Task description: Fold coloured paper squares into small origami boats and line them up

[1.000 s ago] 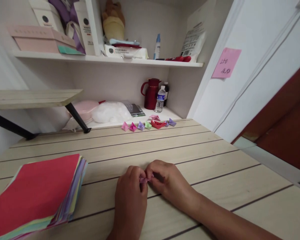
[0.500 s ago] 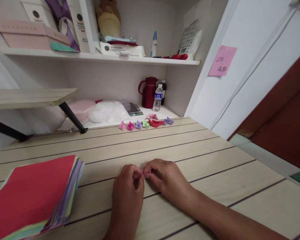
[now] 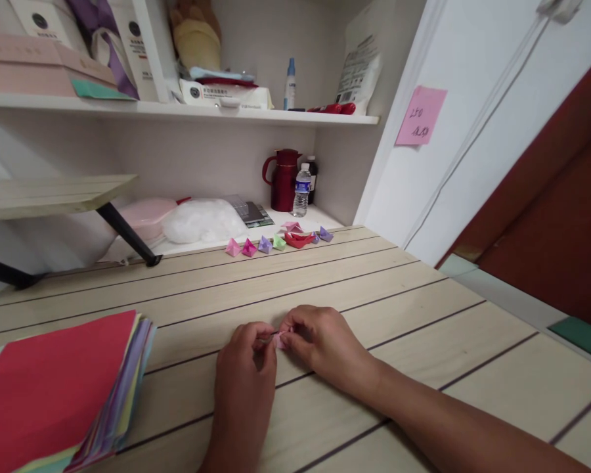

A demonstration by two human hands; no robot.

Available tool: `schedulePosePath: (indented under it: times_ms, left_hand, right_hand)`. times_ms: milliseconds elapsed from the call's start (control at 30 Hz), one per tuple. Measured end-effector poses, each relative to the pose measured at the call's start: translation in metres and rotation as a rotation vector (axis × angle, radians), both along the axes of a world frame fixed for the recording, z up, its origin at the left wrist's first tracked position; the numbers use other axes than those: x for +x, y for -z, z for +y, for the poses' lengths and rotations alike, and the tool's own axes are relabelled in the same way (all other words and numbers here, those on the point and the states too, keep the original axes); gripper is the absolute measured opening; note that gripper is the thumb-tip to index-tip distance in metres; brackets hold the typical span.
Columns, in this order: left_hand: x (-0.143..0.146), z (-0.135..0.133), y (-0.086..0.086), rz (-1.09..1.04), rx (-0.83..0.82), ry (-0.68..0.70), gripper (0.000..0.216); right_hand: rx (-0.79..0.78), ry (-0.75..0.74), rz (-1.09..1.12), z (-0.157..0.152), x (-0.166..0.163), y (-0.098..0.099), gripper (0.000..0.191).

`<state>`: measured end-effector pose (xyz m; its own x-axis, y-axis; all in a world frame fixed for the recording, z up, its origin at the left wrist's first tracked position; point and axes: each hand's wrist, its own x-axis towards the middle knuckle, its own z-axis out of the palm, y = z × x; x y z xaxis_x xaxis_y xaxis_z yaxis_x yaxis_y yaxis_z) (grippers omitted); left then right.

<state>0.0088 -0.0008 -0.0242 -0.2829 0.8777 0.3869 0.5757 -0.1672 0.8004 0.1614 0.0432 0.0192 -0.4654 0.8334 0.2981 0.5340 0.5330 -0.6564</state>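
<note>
A small piece of folded pink paper (image 3: 278,341) is pinched between the fingertips of both hands, just above the wooden tabletop (image 3: 374,309). From the left, my left hand (image 3: 249,364) grips it with thumb and forefinger. My right hand (image 3: 320,338) closes on its other side, thumb and forefinger together. Most of the paper is covered by fingers, so its exact shape is hidden. Beyond the hands, several small folded paper boats stand in a row, among them a red one (image 3: 299,240) and a green one (image 3: 279,242).
A stack of coloured paper (image 3: 54,387), red on top, lies at the left. Behind the table, a dark red jug (image 3: 284,180) and a water bottle (image 3: 302,190) stand in the shelf unit. A small raised shelf (image 3: 54,197) with black legs is at the far left.
The view has swung slightly right, so everything sits further left. Between the fingertips, more of the pink paper shows now. Both hands still pinch it.
</note>
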Motion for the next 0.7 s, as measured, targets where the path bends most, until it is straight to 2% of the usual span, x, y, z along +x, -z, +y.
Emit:
schedulePosePath:
  times_ms: [200, 333, 400, 567, 633, 700]
  left_hand:
    - [0.0, -0.002, -0.004, -0.016, -0.043, 0.012, 0.007]
    - [0.001, -0.002, -0.003, -0.042, -0.028, -0.028, 0.01]
    - [0.001, -0.002, -0.004, -0.07, -0.031, -0.045, 0.013]
    - [-0.001, -0.003, -0.01, -0.273, -0.144, -0.069, 0.024]
    - [-0.001, -0.004, -0.012, -0.363, -0.151, -0.059, 0.03]
    - [0.0, -0.005, -0.013, -0.441, -0.138, -0.028, 0.033]
  right_hand:
    - [0.055, -0.019, 0.001, -0.001, 0.0, 0.0, 0.008]
    - [0.135, -0.075, 0.115, -0.004, 0.002, -0.003, 0.012]
    - [0.109, -0.072, 0.19, -0.004, 0.002, -0.004, 0.013]
    - [-0.133, -0.015, 0.394, 0.0, -0.002, -0.003, 0.009]
    - [-0.339, 0.001, 0.564, 0.004, -0.003, -0.002, 0.009]
    - [-0.609, 0.009, 0.783, 0.007, -0.004, 0.0, 0.016]
